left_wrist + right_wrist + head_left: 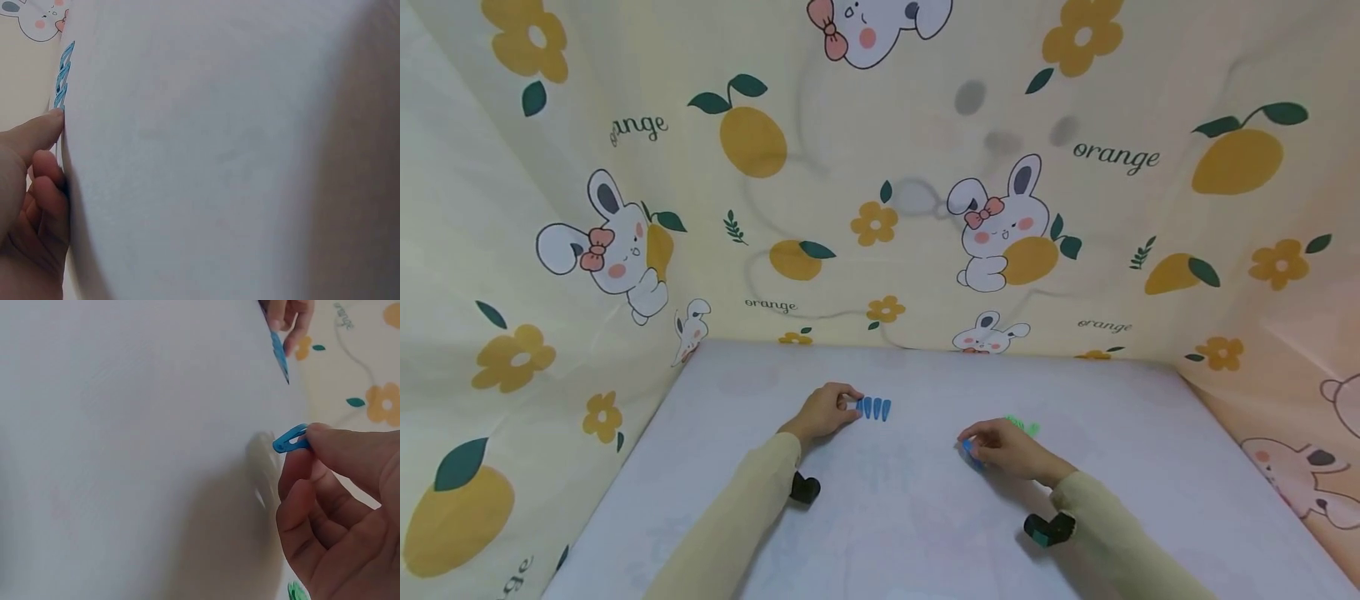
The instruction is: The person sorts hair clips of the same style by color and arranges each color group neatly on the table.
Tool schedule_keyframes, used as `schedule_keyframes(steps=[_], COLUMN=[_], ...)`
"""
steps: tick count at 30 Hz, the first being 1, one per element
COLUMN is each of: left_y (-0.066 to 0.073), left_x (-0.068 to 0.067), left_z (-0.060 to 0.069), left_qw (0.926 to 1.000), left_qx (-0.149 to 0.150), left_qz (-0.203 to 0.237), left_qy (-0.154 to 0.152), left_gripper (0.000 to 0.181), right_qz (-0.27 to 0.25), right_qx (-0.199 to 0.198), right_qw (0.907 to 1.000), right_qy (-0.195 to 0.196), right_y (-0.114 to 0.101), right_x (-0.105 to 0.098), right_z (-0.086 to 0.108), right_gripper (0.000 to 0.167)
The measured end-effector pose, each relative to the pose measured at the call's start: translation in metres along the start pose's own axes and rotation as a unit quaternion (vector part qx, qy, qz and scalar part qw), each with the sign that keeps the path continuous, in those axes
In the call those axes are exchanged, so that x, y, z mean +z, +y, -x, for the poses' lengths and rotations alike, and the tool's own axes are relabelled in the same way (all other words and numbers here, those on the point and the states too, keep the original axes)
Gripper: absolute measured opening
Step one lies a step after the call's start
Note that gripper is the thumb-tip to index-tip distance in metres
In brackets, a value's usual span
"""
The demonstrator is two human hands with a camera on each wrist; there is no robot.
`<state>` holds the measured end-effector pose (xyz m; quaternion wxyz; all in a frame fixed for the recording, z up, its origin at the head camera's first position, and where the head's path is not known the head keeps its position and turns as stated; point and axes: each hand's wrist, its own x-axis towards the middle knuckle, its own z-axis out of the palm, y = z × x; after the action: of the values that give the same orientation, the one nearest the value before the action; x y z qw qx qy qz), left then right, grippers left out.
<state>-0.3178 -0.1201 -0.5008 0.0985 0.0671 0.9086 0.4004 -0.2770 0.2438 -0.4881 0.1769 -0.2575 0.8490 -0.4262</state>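
Note:
Several blue hair clips (877, 408) lie side by side on the table in the head view, and as a blue strip (62, 84) in the left wrist view. At the row's left end my left hand (827, 412) has thumb and forefinger on the leftmost clip; its fingertips partly hide it. My right hand (1011, 450), further right, pinches one blue clip (290, 440) between thumb and forefinger, held just over the table, its other fingers curled. Beyond the right hand lie green clips (1022, 426), partly hidden by it.
The pale table (895, 517) runs back to a patterned curtain (850, 183) with rabbits and oranges, which also hangs on both sides. Each sleeved wrist carries a small black camera, the left one (805, 488) and the right one (1048, 529).

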Motion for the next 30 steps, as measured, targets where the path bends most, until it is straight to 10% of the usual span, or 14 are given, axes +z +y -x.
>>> schedule_keyframes(steps=[30], left_y=[0.003], left_x=[0.0], left_z=[0.0], left_qw=[0.9994], left_qx=[-0.031], left_qz=[0.013], left_qy=[-0.004], left_gripper=[0.032], right_qz=[-0.063], right_qx=[0.022], right_qw=[0.9949], right_qy=[0.076], right_y=[-0.029], right_x=[0.03], right_z=[-0.049], right_gripper=[0.027])
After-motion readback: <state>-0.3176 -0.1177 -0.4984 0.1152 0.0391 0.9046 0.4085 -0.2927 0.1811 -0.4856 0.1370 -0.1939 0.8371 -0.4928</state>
